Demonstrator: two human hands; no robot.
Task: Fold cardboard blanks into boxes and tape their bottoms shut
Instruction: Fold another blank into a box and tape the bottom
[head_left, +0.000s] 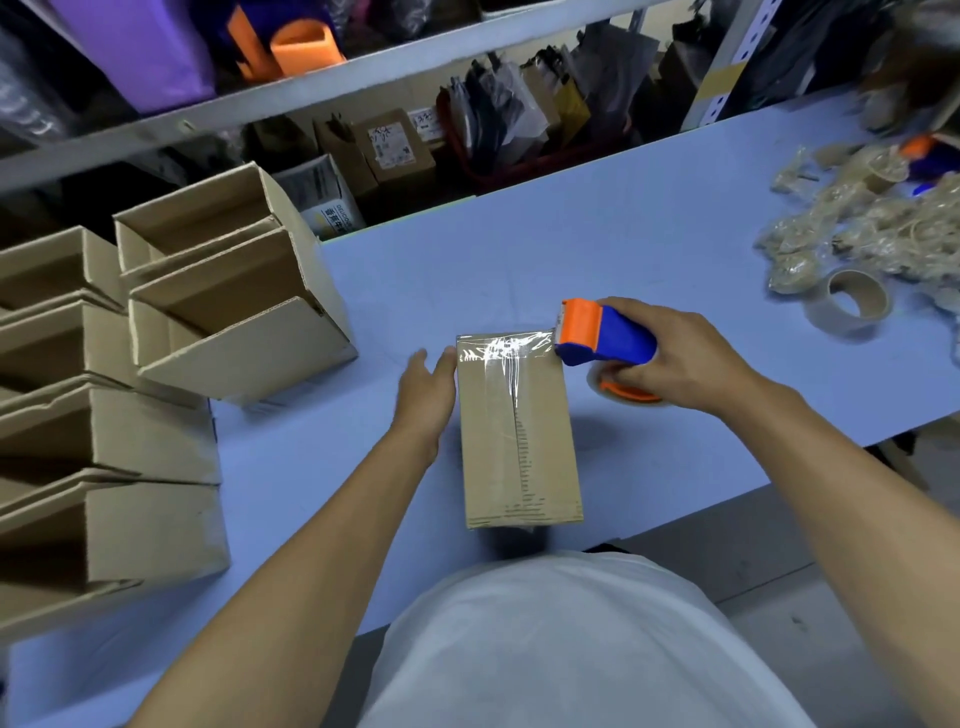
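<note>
A folded cardboard box (519, 441) stands bottom-up on the blue table (649, 249) in front of me. Clear tape runs along its centre seam and across its far end. My left hand (426, 389) presses flat against the box's left side with straight fingers. My right hand (675, 353) grips a blue and orange tape dispenser (602, 332), whose orange head sits at the box's far right corner, a strip of tape stretched from it onto the box.
Several folded open boxes (171, 332) are stacked on their sides at the left. A spare roll of tape (852, 306) and a heap of small clear bags (872, 223) lie at the right. Shelves with goods rise behind the table.
</note>
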